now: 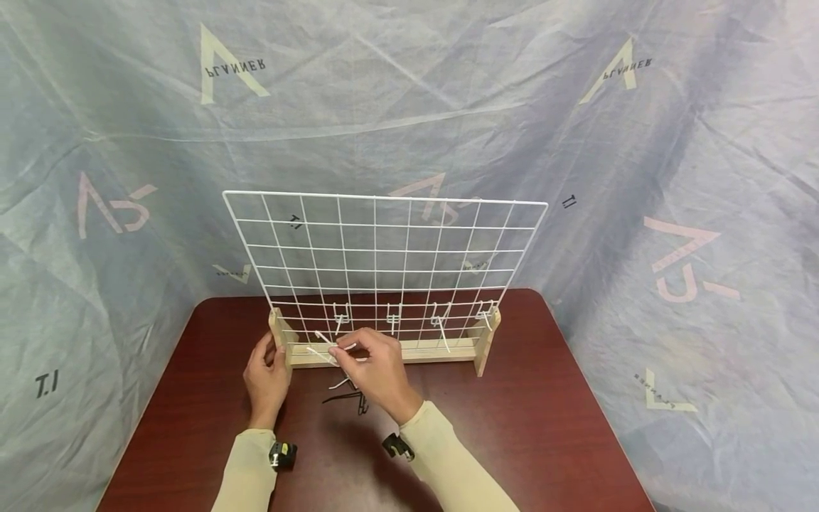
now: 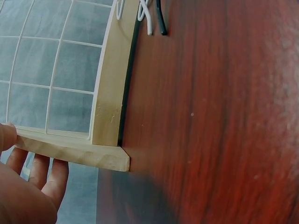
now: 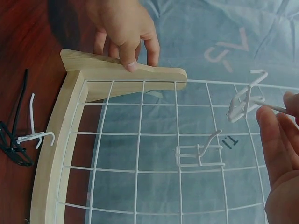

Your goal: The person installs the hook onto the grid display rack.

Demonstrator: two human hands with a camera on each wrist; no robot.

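Note:
A white wire grid panel (image 1: 409,270) stands upright in a wooden stand (image 1: 483,346). My left hand (image 1: 265,377) holds the stand's left end piece (image 2: 74,151), thumb on one face and fingers on the other. Between thumb and fingertips, my right hand (image 1: 377,363) pinches the shaft of a white wire hook (image 3: 240,103), which is in front of the grid's lower left. Several white hooks hang in a row low on the grid, among them one (image 3: 200,151) near the held hook and one (image 1: 441,323) farther right.
On the dark red table (image 1: 531,427), in front of the stand's base, lie a white hook (image 3: 35,136) and black wire hooks (image 3: 16,144). A grey printed sheet (image 1: 397,92) hangs behind the table and along both sides.

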